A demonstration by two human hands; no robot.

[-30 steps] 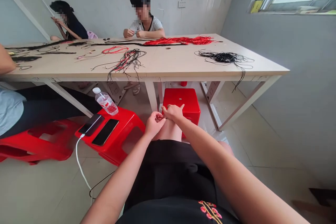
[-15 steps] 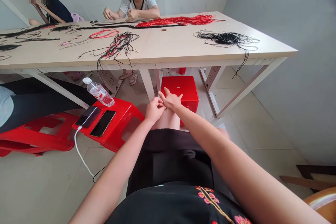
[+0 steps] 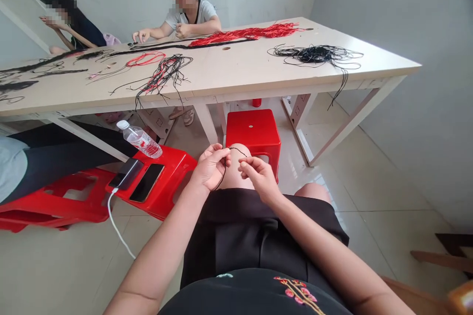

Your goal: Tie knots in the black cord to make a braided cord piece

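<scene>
Just above my bare knee, my left hand (image 3: 213, 165) pinches a thin black cord (image 3: 238, 149). Part of the cord hangs down from these fingers toward my lap, and part arcs over the knee to the right. My right hand (image 3: 258, 173) pinches the cord's other side, a short gap away from the left one. The fingertips of both hands are pressed together. A black skirt (image 3: 244, 211) covers my lap below the hands.
A long table (image 3: 236, 69) ahead bears red cords (image 3: 247, 33), a black cord bundle (image 3: 318, 53) and mixed cords (image 3: 166, 73). Two people sit behind it. Red stools (image 3: 253, 128) stand below; the left one (image 3: 177, 162) holds a bottle (image 3: 142, 140) and phone (image 3: 147, 183).
My hands have moved apart, and the right hand has gone from spread fingers to a pinch. The black cord now shows between them. Across the table, a person's hand has shifted left.
</scene>
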